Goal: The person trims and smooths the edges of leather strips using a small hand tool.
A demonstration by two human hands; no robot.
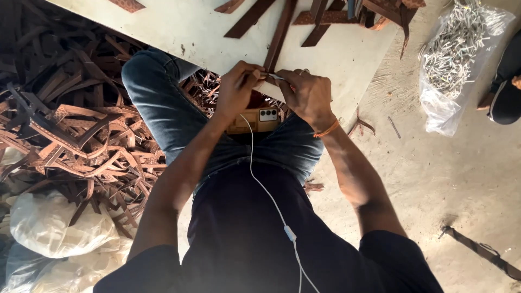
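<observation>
My left hand (237,89) and my right hand (307,95) meet at the near edge of a pale board (347,54) resting over my knees. Together they pinch the near end of a long brown leather strap (279,35) that runs away across the board. A small silvery metal piece (275,77) shows between the fingertips. An orange band circles my right wrist. A phone (260,118) lies on my lap below the hands, with a white cable (271,201) running down from it.
A large heap of brown leather straps (76,125) fills the left side. More straps (347,13) lie at the board's far edge. A clear bag of metal pieces (453,59) sits at the right on the concrete floor. White sacks (54,222) lie at the lower left.
</observation>
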